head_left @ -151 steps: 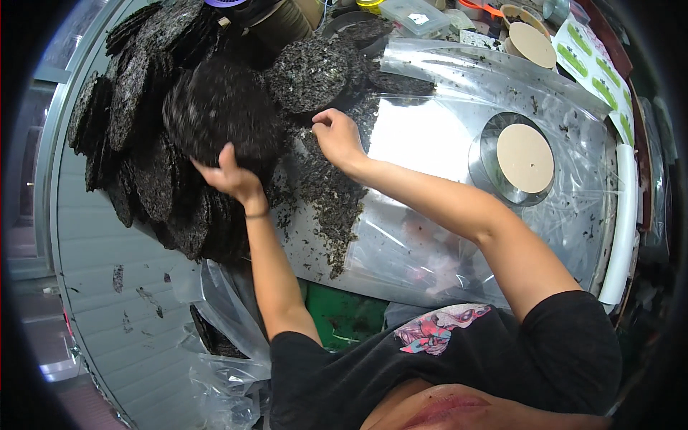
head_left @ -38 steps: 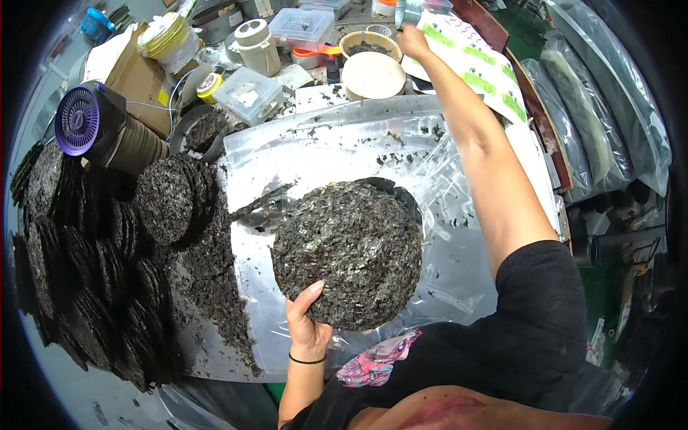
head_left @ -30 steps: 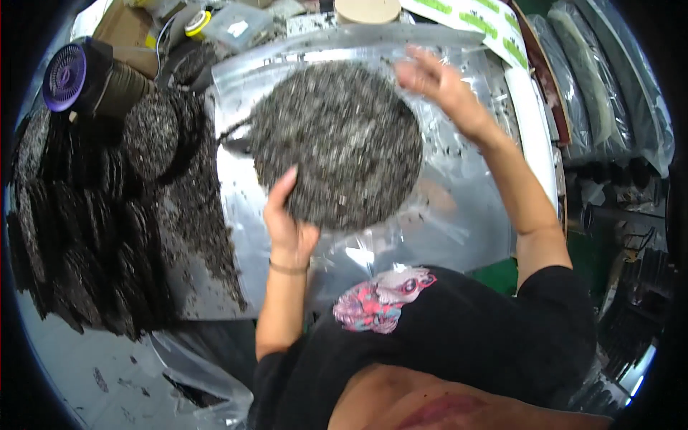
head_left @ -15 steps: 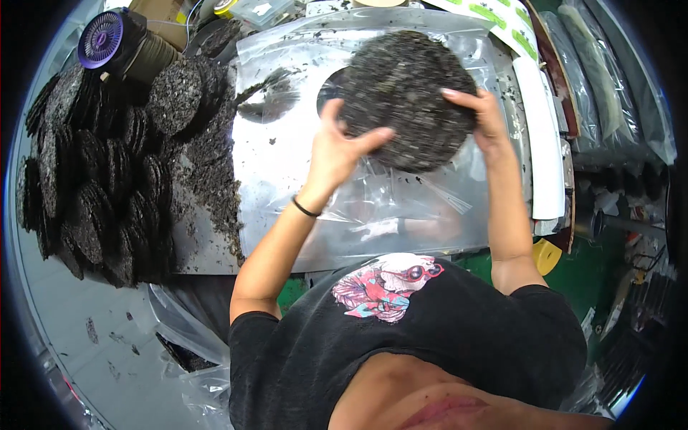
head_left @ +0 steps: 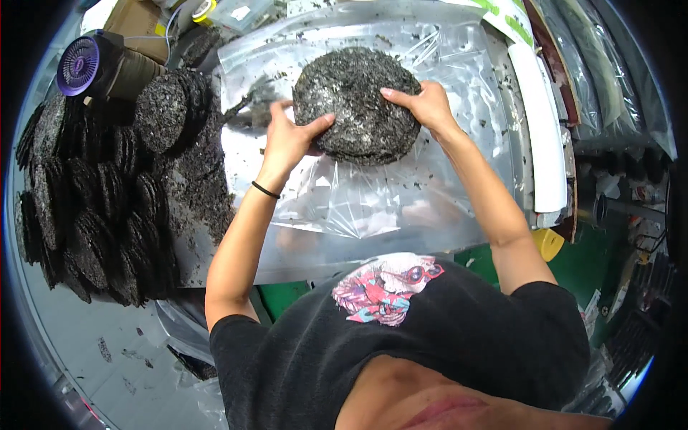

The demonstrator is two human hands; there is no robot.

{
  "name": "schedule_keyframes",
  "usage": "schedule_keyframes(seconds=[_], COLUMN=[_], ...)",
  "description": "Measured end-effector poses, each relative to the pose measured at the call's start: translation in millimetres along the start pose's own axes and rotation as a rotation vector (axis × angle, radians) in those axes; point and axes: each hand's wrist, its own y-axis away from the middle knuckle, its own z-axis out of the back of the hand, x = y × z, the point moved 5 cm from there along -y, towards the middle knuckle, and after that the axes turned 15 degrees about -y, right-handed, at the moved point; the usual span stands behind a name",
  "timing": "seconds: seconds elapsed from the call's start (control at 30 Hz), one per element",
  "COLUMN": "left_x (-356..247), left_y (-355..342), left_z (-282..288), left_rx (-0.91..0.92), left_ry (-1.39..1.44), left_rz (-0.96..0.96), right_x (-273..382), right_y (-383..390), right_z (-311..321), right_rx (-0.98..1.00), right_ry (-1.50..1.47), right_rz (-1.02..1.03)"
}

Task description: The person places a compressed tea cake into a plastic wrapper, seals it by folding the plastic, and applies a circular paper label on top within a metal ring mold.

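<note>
A thick stack of round, dark dried seaweed discs (head_left: 356,107) is gripped at its rim between both my hands, over the clear plastic bags. My left hand (head_left: 290,140) holds its left edge, thumb on top and the other fingers partly hidden by the stack. At the upper right, my right hand (head_left: 428,111) lays its thumb on the top disc, its other fingers curled out of sight round the edge. Clear plastic bags (head_left: 344,208) lie spread flat on the table, sprinkled with dark crumbs.
Many more seaweed discs (head_left: 89,247) stand in leaning stacks at the left, with loose crumbs (head_left: 204,190) beside them. Behind them are a purple fan (head_left: 79,66) and a cardboard box (head_left: 136,27). A white roll (head_left: 537,129) runs along the table's right side.
Both hands have brought the seaweed stack to the left and a little nearer. It was blurred by motion and now shows sharply, its thick near edge visible.
</note>
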Motion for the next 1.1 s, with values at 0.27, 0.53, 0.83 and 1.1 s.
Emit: schedule_keyframes(seconds=[0.27, 0.53, 0.83, 1.1], left_x=[-45, -47, -70, -31], left_y=[-24, -7, -3, -27], left_z=[-56, -71, -76, -101], left_rx=[-0.548, -0.316, -0.126, 0.079], left_ry=[-0.848, -0.884, -1.188, -1.281], left_rz=[-0.440, -0.895, -0.893, -0.826], right_x=[-16, 3, 34, -2], right_y=[-5, 18, 43, 6], right_z=[-7, -26, -35, -51], right_rx=[-0.194, -0.312, -0.390, -0.245], right_ry=[0.359, 0.598, 0.686, 0.790], right_rz=[0.269, 0.409, 0.445, 0.328])
